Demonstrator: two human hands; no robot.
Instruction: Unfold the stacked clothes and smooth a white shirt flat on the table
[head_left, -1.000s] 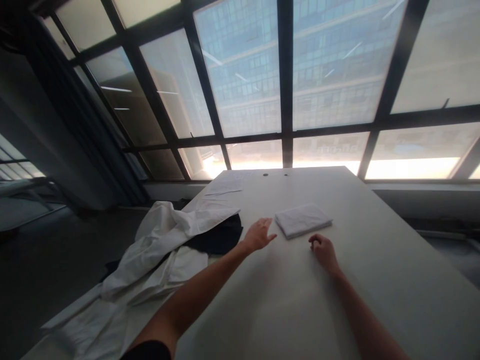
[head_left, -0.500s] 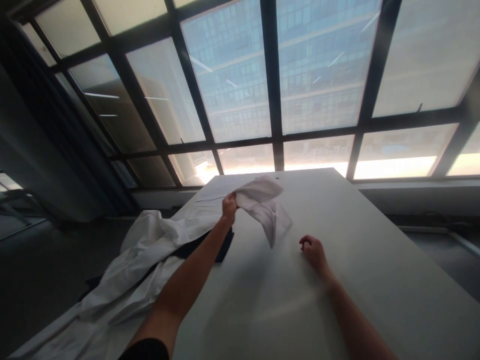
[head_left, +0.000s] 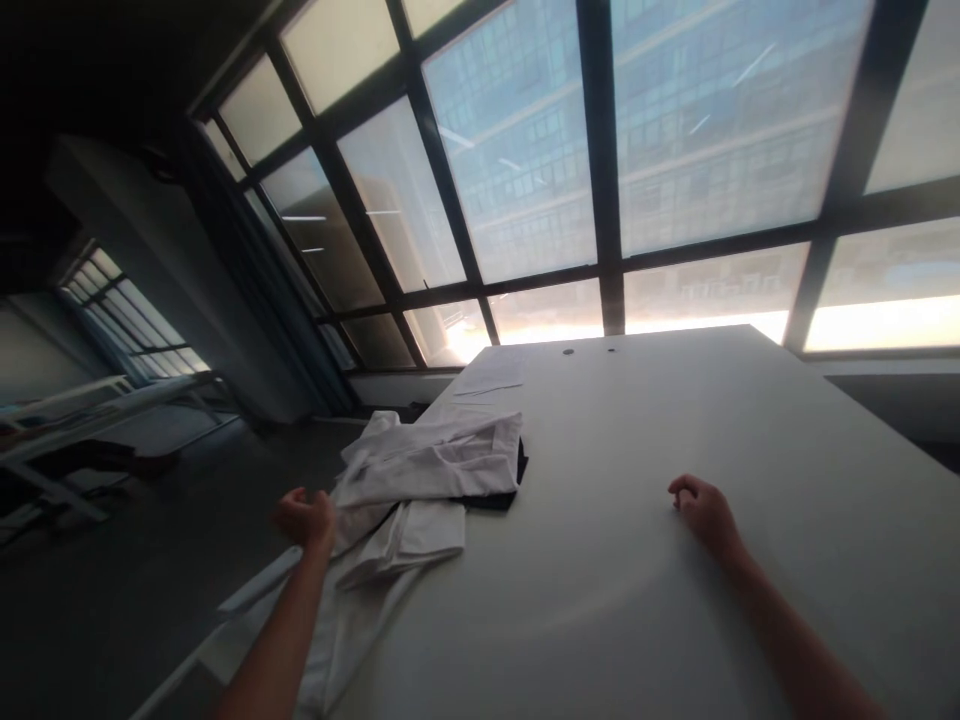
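Head camera: a person's left hand (head_left: 304,517) is hanging beside the left end of a fabric heap (head_left: 409,512), fingers partly curled; blur and angle are making it impossible to tell whether they are pinching any cloth. A crumpled white cloth (head_left: 450,465) is lying across the top of the heap, along the left edge of a white table (head_left: 600,600), while a dark cloth (head_left: 491,502) is peeking out beneath its right end. Well apart, at the tabletop's right, the right hand (head_left: 701,510) is curling into a loose fist, showing nothing in its grip. Paper sheets (head_left: 491,372) are lying just beyond the heap. Because the layers are sitting unevenly near the edge, a snagged finger or leftward tug could be dragging them toward the floor (head_left: 165,560); a careless push forward could be shoving the sheets, and rumpled folds could be setting into creases.
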